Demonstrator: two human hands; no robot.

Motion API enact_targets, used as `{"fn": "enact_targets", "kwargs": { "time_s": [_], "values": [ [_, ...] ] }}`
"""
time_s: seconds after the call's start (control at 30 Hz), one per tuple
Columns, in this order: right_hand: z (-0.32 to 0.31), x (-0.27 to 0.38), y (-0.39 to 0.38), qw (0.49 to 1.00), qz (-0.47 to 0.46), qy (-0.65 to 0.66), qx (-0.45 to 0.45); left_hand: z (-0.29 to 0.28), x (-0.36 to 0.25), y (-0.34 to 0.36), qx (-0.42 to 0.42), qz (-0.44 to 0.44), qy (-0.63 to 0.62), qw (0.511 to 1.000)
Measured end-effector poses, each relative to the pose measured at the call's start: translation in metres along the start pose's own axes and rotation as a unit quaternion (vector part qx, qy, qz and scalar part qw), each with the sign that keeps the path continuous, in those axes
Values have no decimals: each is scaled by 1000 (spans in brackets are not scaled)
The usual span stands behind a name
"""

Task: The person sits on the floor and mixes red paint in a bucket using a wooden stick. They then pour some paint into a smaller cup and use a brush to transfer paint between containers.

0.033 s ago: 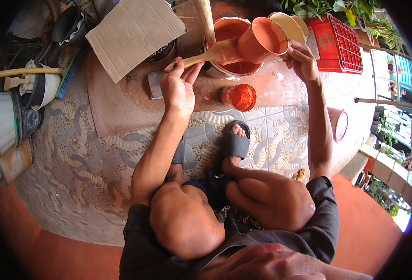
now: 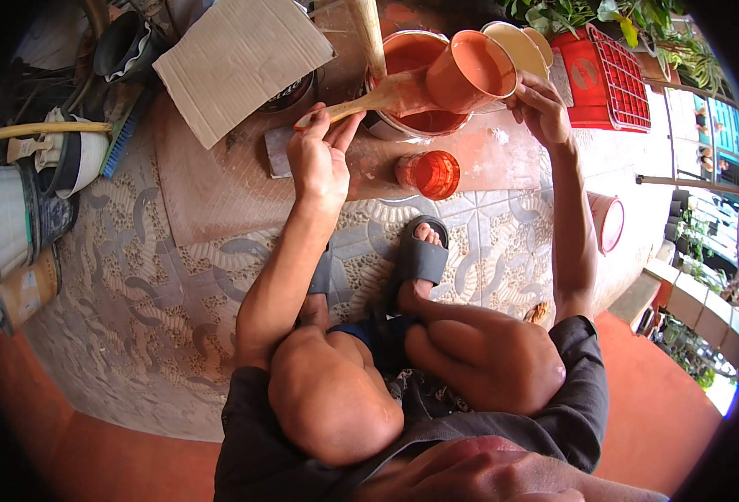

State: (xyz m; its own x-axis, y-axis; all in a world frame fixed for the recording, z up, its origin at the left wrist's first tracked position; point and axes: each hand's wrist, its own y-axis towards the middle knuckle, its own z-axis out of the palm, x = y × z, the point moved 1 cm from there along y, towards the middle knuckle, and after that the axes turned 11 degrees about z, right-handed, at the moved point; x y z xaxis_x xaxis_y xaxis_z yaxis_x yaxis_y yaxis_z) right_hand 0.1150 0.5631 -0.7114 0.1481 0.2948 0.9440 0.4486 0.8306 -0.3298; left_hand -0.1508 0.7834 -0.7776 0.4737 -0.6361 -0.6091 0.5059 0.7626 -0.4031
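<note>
My left hand point(image 2: 318, 155) pinches the thin end of a wooden paddle point(image 2: 368, 100), which slants up to the right. Its broad, paint-stained blade lies against the side of a cup point(image 2: 456, 82) coated in orange-red paint. With thumb and fingertips closed, my right hand point(image 2: 541, 107) holds that cup at its right side, tilted, with paint inside. Both are above a white bucket point(image 2: 378, 127) of orange-red paint, where a thick wooden stick point(image 2: 368, 38) stands upright. Nearer me, a smaller red-smeared container point(image 2: 428, 174) rests on the stained board.
A cardboard sheet point(image 2: 244, 63) covers a dark can left of the bucket. Cream-coloured containers point(image 2: 516, 46) and a red crate point(image 2: 605, 79) stand to the right. A blue-bristled brush point(image 2: 123, 134) and buckets line the left. Another bucket point(image 2: 608, 222) lies beyond my right forearm.
</note>
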Motion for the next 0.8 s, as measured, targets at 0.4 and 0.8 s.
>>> {"fn": "enact_targets", "kwargs": {
  "time_s": [0.4, 0.8],
  "values": [
    [-10, 4, 5, 1000, -9, -1, 4, -7, -3, 10, 20, -1, -20, 1000],
    [-9, 12, 1, 1000, 9, 15, -8, -1, 0, 7, -2, -22, -2, 1000]
  ]
}}
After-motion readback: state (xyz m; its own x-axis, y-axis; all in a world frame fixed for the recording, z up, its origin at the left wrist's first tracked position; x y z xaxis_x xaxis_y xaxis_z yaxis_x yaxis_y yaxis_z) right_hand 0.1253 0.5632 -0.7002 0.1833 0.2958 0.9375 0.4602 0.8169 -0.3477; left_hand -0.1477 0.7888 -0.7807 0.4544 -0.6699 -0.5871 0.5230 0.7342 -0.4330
